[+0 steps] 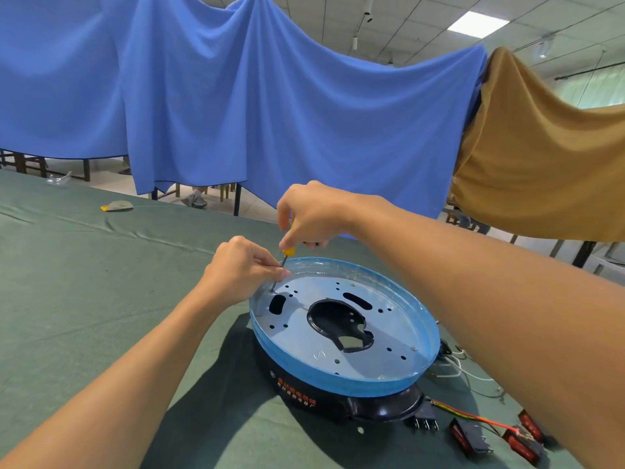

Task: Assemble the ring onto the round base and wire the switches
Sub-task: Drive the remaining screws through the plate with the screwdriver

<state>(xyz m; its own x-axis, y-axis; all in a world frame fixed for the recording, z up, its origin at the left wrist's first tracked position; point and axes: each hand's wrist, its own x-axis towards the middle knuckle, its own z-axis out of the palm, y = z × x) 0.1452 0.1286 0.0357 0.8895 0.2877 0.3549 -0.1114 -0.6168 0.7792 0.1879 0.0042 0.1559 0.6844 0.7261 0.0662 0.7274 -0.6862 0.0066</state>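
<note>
Grips the yellow-handled screwdriver [287, 251] in the right hand [314, 214], fingers curled round the handle. Pinches its shaft low down with the left hand [241, 269], tip at a hole by the far-left rim. Finds the film-wrapped metal ring [338, 377] seated on the black round base [321, 402], mid-table. Looks light, stiff, slick under the film, thin-edged: best held by the outer wall. Leaves open green cloth [84, 299] leftward; meets rocker switches [470, 434] and loose wires [473, 415] close on the right.
</note>
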